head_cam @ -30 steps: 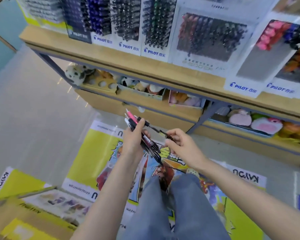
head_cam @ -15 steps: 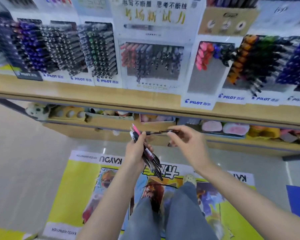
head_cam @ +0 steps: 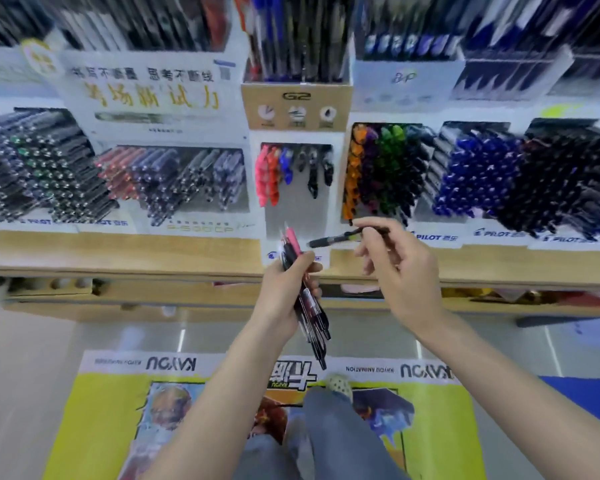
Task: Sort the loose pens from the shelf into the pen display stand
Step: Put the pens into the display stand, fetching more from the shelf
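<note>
Pens [head_cam: 309,306], mostly dark, sit bunched in the left hand [head_cam: 281,296], whose fingers [head_cam: 313,265] are curled tight round the bundle. It tilts, its upper ends, one of them pink [head_cam: 292,238], rising in front of the foot of the stand [head_cam: 297,213] and its lower ends pointing down toward the floor. The right hand [head_cam: 400,271] is raised just beside it, thumb and forefinger pinching a single black pen [head_cam: 340,238] near one end, with the other fingers loosely bent. That pen lies roughly level, its free end pointing left, close to the top of the bundle but apart from it, in front of the stand's lower right corner. The stand is white with a grey panel and carries short rows of pink, red, blue and black pens in its upper part. It stands on a wooden shelf [head_cam: 118,252] between fuller racks [head_cam: 378,171] of pens. Below, a yellow poster [head_cam: 94,420] lies on the floor, with a jeans leg [head_cam: 340,434] over it.
</note>
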`<action>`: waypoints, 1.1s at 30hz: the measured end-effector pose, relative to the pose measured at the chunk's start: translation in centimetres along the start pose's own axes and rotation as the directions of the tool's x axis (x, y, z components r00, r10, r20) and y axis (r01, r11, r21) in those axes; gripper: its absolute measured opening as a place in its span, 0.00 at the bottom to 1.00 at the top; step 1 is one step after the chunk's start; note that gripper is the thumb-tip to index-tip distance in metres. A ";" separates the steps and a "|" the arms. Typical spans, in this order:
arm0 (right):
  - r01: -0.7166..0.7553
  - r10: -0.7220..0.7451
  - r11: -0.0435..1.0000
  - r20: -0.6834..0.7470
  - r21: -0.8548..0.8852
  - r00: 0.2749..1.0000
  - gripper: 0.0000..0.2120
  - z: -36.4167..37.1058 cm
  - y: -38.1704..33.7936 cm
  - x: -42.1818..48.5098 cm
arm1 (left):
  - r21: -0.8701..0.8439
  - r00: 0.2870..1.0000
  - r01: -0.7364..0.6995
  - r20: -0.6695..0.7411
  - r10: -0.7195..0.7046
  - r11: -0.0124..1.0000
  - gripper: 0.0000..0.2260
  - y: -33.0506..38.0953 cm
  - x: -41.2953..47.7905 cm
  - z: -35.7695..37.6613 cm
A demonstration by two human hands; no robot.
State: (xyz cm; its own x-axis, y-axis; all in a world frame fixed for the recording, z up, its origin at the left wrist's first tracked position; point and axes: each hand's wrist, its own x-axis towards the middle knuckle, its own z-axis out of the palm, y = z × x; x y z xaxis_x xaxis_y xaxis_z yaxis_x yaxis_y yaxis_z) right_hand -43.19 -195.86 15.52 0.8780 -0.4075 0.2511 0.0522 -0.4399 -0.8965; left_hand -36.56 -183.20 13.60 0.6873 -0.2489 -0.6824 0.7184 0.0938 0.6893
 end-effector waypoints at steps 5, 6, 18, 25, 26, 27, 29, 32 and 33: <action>-0.010 0.010 1.000 -0.058 -0.005 0.998 0.05 -2.9 1.0 -0.2 | 0.072 0.997 0.000 0.072 -0.006 0.997 0.08 0.2 0.9 2.8; -0.002 0.001 1.000 -0.075 -0.011 0.997 0.06 -3.1 1.1 -0.4 | 0.088 0.996 0.008 0.090 -0.016 0.996 0.09 0.2 1.0 2.9; 0.055 -0.107 0.986 -0.346 -0.158 0.932 0.11 2.0 0.8 -1.3 | 0.303 0.991 -0.060 0.130 0.021 0.951 0.08 2.3 2.0 -2.8; 0.068 -0.169 0.966 -0.411 -0.250 0.896 0.13 5.2 1.7 0.0 | 0.308 0.988 -0.118 0.135 0.079 0.944 0.08 2.4 2.9 -6.1; 0.088 -0.198 0.959 -0.413 -0.271 0.889 0.14 5.5 1.9 0.0 | 0.307 0.987 -0.125 0.138 0.086 0.943 0.08 2.4 3.0 -6.3; 0.111 -0.233 0.948 -0.413 -0.298 0.881 0.15 5.8 2.0 0.1 | 0.309 0.985 -0.135 0.142 0.094 0.942 0.08 2.4 3.0 -6.4; 0.146 -0.289 0.929 -0.421 -0.339 0.860 0.15 6.2 2.2 0.2 | 0.309 0.982 -0.157 0.152 0.114 0.938 0.08 2.4 3.2 -6.6; 0.170 -0.338 0.915 -0.465 -0.366 0.819 0.14 6.5 2.5 0.0 | 0.283 0.975 -0.181 0.177 0.135 0.942 0.08 2.3 3.4 -6.6; 0.178 -0.350 0.912 -0.475 -0.369 0.807 0.14 6.6 2.6 -0.1 | 0.278 0.974 -0.186 0.181 0.139 0.942 0.08 2.3 3.5 -6.7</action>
State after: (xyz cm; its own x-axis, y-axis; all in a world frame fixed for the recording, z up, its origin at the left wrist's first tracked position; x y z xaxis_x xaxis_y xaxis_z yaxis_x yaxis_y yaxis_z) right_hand -40.02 -191.70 10.73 0.4641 -0.5554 0.6900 0.0282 -0.7694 -0.6382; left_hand -31.84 -177.43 11.17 0.7495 -0.4040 -0.5244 0.5190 -0.1332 0.8443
